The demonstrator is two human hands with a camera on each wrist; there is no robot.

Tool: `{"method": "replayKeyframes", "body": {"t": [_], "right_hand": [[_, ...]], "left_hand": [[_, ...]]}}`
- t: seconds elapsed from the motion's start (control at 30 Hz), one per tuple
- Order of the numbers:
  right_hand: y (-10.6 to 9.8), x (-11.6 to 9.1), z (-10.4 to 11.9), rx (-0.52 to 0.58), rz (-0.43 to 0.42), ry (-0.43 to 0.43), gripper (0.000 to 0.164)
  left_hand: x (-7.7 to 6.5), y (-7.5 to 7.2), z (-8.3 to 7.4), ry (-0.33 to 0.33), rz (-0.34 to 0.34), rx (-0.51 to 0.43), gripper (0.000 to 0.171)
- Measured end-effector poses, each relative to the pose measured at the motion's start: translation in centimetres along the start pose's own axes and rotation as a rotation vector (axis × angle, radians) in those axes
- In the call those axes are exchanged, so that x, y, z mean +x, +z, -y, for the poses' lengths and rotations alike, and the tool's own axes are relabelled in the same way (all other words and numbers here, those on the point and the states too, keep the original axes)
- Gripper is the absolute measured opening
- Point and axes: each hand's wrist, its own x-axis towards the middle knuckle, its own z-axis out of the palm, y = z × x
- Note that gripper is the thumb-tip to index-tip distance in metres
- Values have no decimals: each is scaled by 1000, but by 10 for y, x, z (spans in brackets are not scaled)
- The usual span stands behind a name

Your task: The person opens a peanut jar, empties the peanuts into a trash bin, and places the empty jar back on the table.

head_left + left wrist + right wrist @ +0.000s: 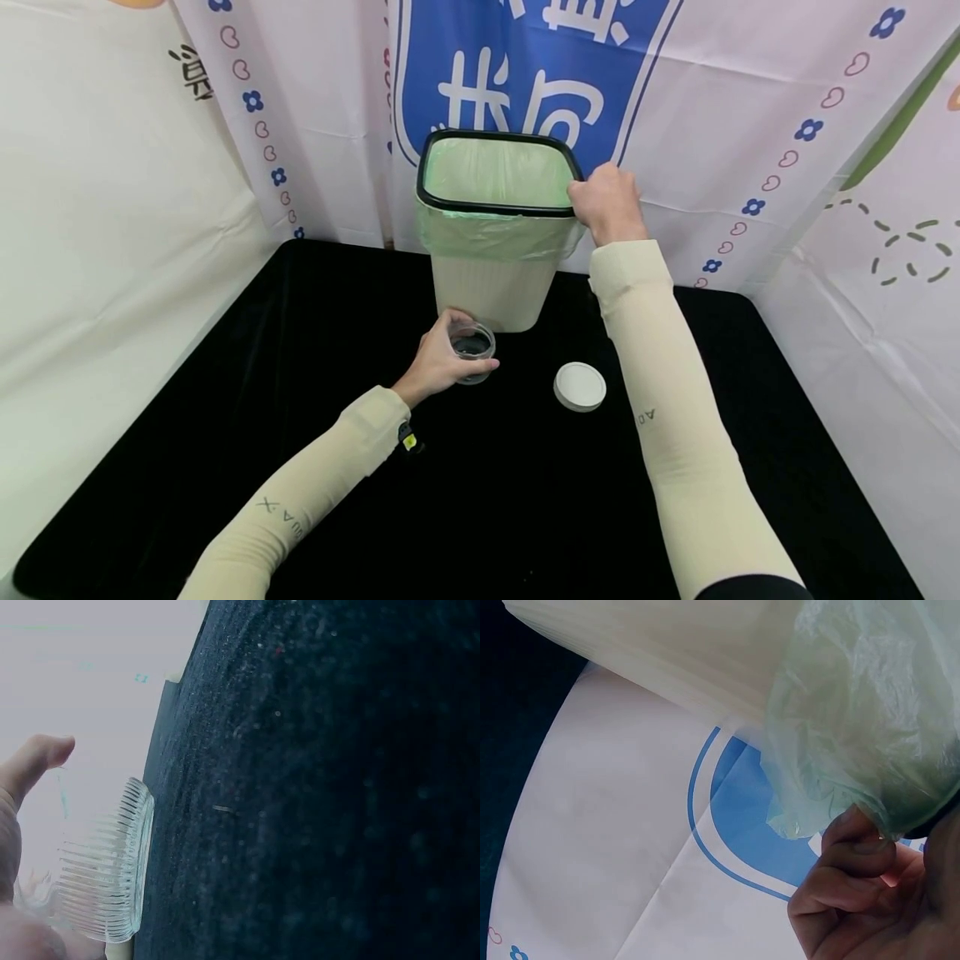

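My left hand (442, 358) holds a clear ribbed jar (472, 372) with its mouth up, thumb and fingers round its sides. Up close in the left wrist view, the jar (105, 870) shows its ribbed wall over the dark cloth. My right hand (611, 204) grips the black rim of a cream trash can (491, 287) at its right corner. A pale green bag (498, 237) lines the can and folds over the rim. In the right wrist view, curled fingers (855, 892) sit at the bag's edge. A white round lid (580, 385) lies on the table, right of the jar.
Black cloth covers the table (480, 500). Behind the can hangs a white curtain with a blue printed sign (540, 75). White printed sheets (112, 208) stand on the left and right sides.
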Motion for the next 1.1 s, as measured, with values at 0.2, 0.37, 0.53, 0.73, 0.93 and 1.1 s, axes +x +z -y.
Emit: {"method": "replayKeyframes", "body": {"t": [0.2, 0.37, 0.53, 0.73, 0.93, 1.1], "right_hand": [[-1, 1, -1, 3, 6, -1, 31], [0, 2, -2, 8, 0, -3, 31], [1, 4, -3, 12, -19, -16, 35], [0, 2, -3, -20, -20, -47, 36], [-3, -6, -4, -68, -19, -77, 34], [-3, -9, -8, -70, -55, -92, 40]], "left_hand": [[0, 2, 0, 20, -6, 26, 66], [-1, 2, -1, 30, 2, 66, 68], [-3, 0, -3, 22, 21, 97, 70], [-5, -1, -9, 30, 7, 228, 78], [-10, -7, -19, 65, 27, 337, 87], [-16, -15, -30, 59, 14, 448, 93]]}}
